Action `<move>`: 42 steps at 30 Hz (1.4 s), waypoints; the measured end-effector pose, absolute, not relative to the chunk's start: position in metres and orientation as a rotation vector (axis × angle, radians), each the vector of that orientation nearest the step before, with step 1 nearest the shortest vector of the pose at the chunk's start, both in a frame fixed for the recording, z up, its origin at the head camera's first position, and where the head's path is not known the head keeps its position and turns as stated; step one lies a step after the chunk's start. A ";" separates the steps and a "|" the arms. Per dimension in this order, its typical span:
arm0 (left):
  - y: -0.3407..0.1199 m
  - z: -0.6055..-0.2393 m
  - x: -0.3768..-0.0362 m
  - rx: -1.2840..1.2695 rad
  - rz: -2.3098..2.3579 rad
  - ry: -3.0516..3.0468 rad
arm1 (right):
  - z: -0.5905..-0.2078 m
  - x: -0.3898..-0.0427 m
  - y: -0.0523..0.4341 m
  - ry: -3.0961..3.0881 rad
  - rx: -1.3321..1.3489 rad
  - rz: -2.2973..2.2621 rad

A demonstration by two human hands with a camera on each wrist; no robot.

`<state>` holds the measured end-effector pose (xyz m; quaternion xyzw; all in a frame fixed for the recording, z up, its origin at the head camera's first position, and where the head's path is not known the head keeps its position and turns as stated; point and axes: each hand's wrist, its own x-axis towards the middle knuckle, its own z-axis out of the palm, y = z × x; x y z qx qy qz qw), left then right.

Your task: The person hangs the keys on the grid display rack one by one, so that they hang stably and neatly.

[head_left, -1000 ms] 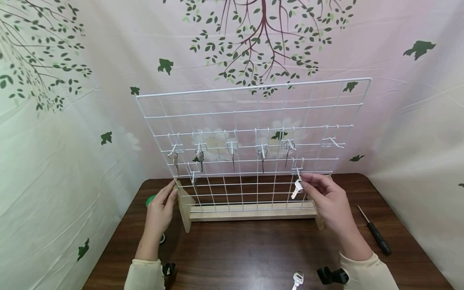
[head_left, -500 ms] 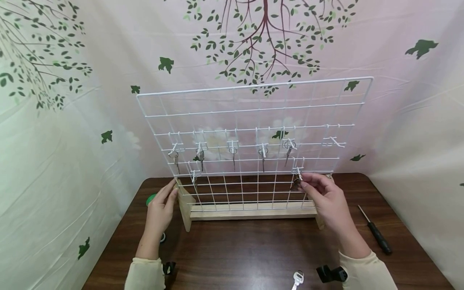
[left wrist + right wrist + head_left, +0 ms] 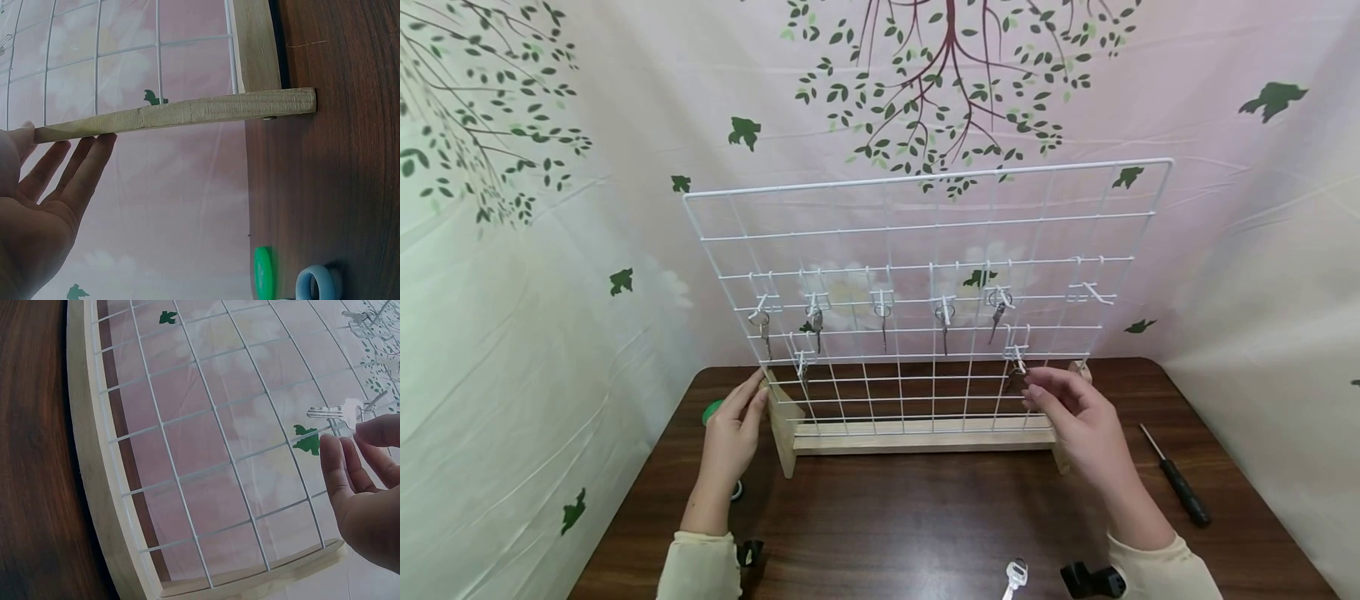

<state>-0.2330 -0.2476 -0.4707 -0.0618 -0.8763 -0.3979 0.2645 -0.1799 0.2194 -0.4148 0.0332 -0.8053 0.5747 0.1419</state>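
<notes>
A white wire grid (image 3: 934,226) stands in a wooden frame on the table, with several keys hanging from its hooks. On the left, my left hand (image 3: 730,437) holds the wooden side post (image 3: 181,115), thumb on one side and fingers on the other. A silver key (image 3: 334,412) hangs from the lower right hook (image 3: 1017,358). Right beside it is my right hand (image 3: 1078,425), its fingers loosely bent with nothing held; whether the thumb still brushes the key's head is unclear in the right wrist view. Another key (image 3: 1016,575) lies on the table's near side.
A black-handled screwdriver (image 3: 1183,492) lies on the right of the table. Left of the rack are a green round object (image 3: 264,272) and a pale blue ring (image 3: 315,281). One hook (image 3: 1090,292) at upper right bears no key. A printed cloth hangs behind.
The right hand held the key at the lower right hook; the key has turned and now hangs there, let go. That hand has drawn back slightly. The left hand stays put.
</notes>
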 end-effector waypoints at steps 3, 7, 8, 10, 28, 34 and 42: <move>-0.248 -0.471 -0.233 -0.166 -1.070 -2.370 | -0.417 -0.177 0.221 -2.316 0.067 1.683; -0.248 -0.471 -0.233 -0.165 -1.069 -2.367 | -0.420 -0.172 0.221 -2.233 0.066 1.795; -0.248 -0.471 -0.233 -0.165 -1.070 -2.366 | -0.421 -0.171 0.221 -2.206 0.074 1.828; -0.248 -0.471 -0.233 -0.167 -1.073 -2.364 | -0.423 -0.167 0.221 -2.176 0.084 1.872; -0.247 -0.470 -0.233 -0.153 -1.076 -2.369 | -0.463 -0.137 0.217 -2.114 0.162 2.009; -0.247 -0.470 -0.232 -0.156 -1.081 -2.370 | -0.476 -0.131 0.213 -2.269 0.060 1.931; -0.247 -0.469 -0.232 -0.159 -1.084 -2.372 | -0.502 -0.123 0.215 -2.532 -0.275 1.962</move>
